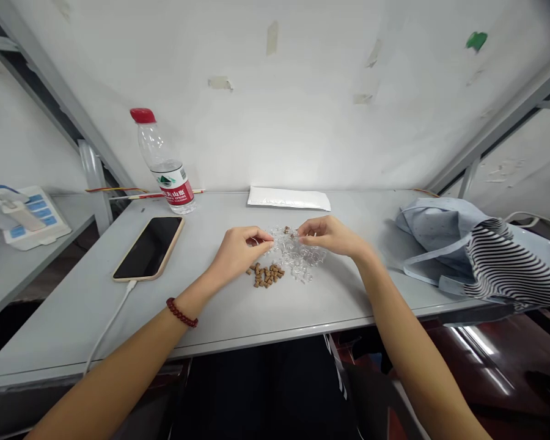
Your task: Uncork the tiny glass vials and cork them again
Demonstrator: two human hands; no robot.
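Observation:
A loose heap of small clear plastic pieces [306,255], some of them ring-like, lies on the grey table between my two hands. My left hand [242,247] is at the heap's left side, with thumb and forefinger pinched together; what sits between the tips is too small to make out. Opposite it, my right hand [330,234] reaches in from the right, its fingertips closed against the thumb at the clear pieces. Several brown pellets [266,275] lie grouped just below my left hand. A few brown bits [286,230] show among the clear pieces near my right fingertips.
A flat white packet [288,198] lies behind the heap. To the left are a phone [149,249] on a white cable and a red-capped water bottle [167,165]. A light-blue cloth bag [440,229] and striped fabric [513,263] occupy the right end. A power strip [39,220] stands far left.

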